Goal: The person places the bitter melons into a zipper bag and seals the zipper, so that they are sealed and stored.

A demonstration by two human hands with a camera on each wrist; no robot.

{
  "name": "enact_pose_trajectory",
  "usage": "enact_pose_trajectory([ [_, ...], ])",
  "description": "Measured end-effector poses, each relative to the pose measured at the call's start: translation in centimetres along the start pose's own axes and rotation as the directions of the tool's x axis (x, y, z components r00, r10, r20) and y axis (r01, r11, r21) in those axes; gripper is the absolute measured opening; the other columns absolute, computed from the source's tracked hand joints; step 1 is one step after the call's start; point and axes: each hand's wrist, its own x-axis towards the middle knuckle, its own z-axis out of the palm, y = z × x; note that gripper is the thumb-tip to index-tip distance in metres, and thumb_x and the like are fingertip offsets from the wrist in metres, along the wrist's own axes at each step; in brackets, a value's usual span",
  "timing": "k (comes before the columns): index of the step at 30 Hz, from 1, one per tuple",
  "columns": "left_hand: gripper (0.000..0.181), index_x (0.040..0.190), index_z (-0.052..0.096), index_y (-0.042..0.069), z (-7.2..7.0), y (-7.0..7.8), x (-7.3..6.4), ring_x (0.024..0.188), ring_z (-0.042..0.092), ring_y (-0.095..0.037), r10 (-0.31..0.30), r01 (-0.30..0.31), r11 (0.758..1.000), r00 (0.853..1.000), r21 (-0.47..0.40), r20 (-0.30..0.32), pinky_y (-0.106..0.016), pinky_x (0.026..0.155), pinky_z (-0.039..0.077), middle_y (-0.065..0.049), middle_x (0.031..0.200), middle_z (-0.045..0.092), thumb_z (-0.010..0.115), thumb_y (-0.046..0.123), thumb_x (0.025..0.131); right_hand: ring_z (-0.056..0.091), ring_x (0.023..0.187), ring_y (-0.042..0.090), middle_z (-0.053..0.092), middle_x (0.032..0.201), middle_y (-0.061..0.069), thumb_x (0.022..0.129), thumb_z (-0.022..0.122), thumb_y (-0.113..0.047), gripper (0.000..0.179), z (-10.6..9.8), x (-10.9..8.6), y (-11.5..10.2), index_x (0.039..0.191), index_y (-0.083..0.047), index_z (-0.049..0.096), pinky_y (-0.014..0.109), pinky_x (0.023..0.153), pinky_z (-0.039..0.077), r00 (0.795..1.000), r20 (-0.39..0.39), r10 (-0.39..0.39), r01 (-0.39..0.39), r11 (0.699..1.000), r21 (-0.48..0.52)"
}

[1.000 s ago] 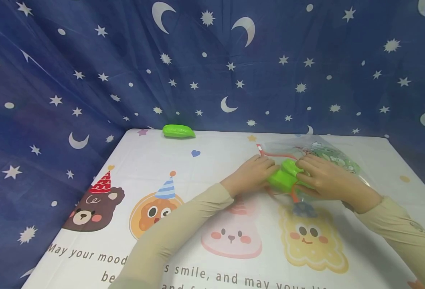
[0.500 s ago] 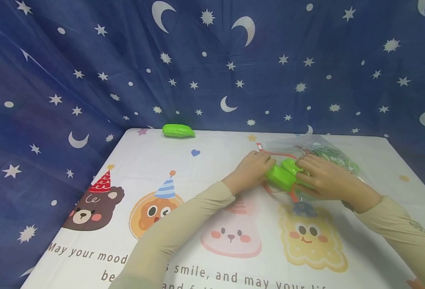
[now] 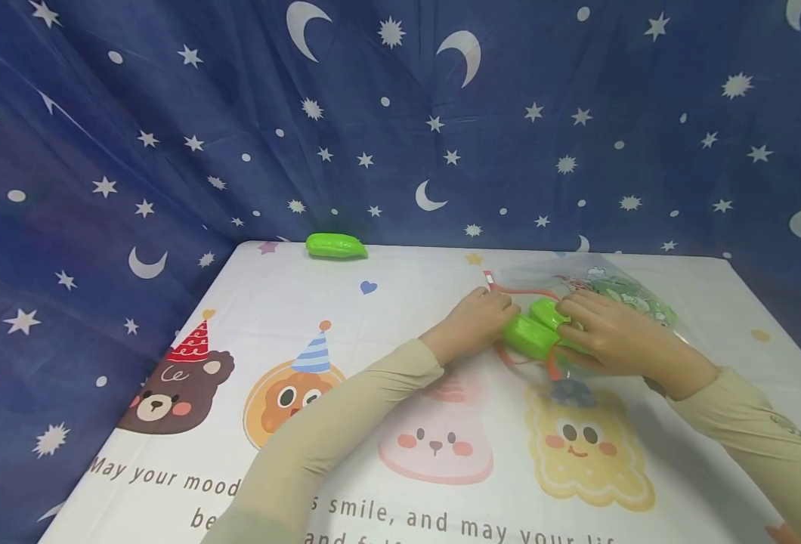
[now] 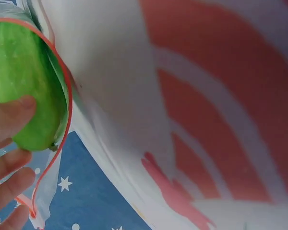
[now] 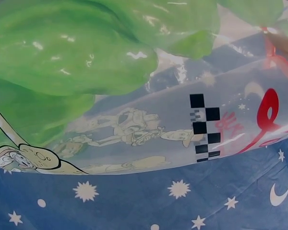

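My left hand [image 3: 477, 317] pinches the near end of a bright green toy cucumber [image 3: 531, 338], thumb on its side and forefinger at its tip; the other fingers are spread in the left wrist view. That cucumber lies at the red-rimmed mouth of a clear plastic bag [image 3: 628, 291] with printed figures. Another green cucumber [image 3: 545, 311] shows right behind it. My right hand [image 3: 607, 332] grips the bag near its mouth, hiding part of both. In the right wrist view, several green toys [image 5: 62, 48] bulge behind the clear film.
One more green cucumber [image 3: 335, 245] lies alone at the table's back left edge. A white cloth with cartoon prints covers the table [image 3: 400, 332]. A dark blue curtain [image 3: 373, 181] with moons and stars hangs right behind it.
My left hand has drawn back slightly to the left, so more of the near cucumber shows. My right hand and the bag have stayed in place.
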Motion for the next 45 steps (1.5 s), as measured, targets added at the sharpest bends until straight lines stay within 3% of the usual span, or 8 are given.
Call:
enact_pose_trajectory([
  [8, 0.025, 0.116, 0.059, 0.019, 0.0, -0.1, -0.1, 0.103, 0.059, -0.014, 0.004, -0.004, 1.000, 0.999, -0.003, 0.038, -0.027, 0.086, 0.045, 0.004, 0.110, 0.064, 0.053, 0.021, 0.092, 0.043, 0.069, 0.019, 0.050, 0.083, 0.008, 0.097, 0.042, -0.030, 0.036, 0.1, -0.1, 0.0, 0.071, -0.009, 0.056, 0.033, 0.062, 0.039, 1.000, 0.006, 0.004, -0.004, 1.000, -0.005],
  [14, 0.024, 0.112, 0.061, 0.019, -0.5, -0.5, -0.7, 0.099, 0.059, -0.013, 0.008, -0.008, 0.999, 1.000, -0.045, 0.020, -0.027, 0.084, 0.045, 0.004, 0.105, 0.064, 0.058, 0.023, 0.089, 0.044, 0.070, 0.020, 0.050, 0.082, 0.008, 0.097, 0.042, -0.030, 0.037, 0.1, 0.0, 0.0, 0.071, -0.009, 0.057, 0.033, 0.062, 0.040, 1.000, 0.003, 0.008, -0.008, 1.000, -0.001],
  [20, 0.025, 0.113, 0.059, 0.020, -0.9, -1.5, -1.6, 0.099, 0.058, -0.015, 0.023, -0.017, 0.994, 0.998, -0.105, 0.055, -0.029, 0.089, 0.043, 0.004, 0.103, 0.062, 0.058, 0.025, 0.089, 0.045, 0.070, 0.020, 0.051, 0.082, 0.008, 0.097, 0.042, -0.029, 0.037, 0.1, 0.0, -0.1, 0.070, -0.008, 0.057, 0.033, 0.063, 0.041, 1.000, -0.003, 0.009, -0.009, 1.000, -0.002],
  [30, 0.044, 0.123, 0.054, 0.015, -1.6, -4.4, -4.0, 0.104, 0.056, -0.018, 0.072, -0.069, 0.996, 0.996, -0.064, 0.047, -0.032, 0.099, 0.040, 0.001, 0.111, 0.059, 0.066, 0.031, 0.084, 0.044, 0.070, 0.021, 0.051, 0.082, 0.008, 0.097, 0.043, -0.029, 0.036, 0.0, 0.0, 0.0, 0.070, -0.008, 0.056, 0.033, 0.063, 0.040, 1.000, -0.013, 0.004, -0.004, 1.000, 0.001],
  [45, 0.058, 0.132, 0.047, 0.009, -2.1, -10.5, -7.5, 0.111, 0.054, -0.024, 0.026, -0.026, 0.999, 0.999, -0.019, 0.044, -0.040, 0.101, 0.040, -0.007, 0.119, 0.057, 0.065, 0.034, 0.083, 0.043, 0.069, 0.020, 0.050, 0.081, 0.008, 0.097, 0.042, -0.029, 0.036, -0.1, 0.1, -0.1, 0.070, -0.009, 0.055, 0.033, 0.063, 0.040, 1.000, -0.016, 0.005, -0.005, 1.000, 0.002],
])
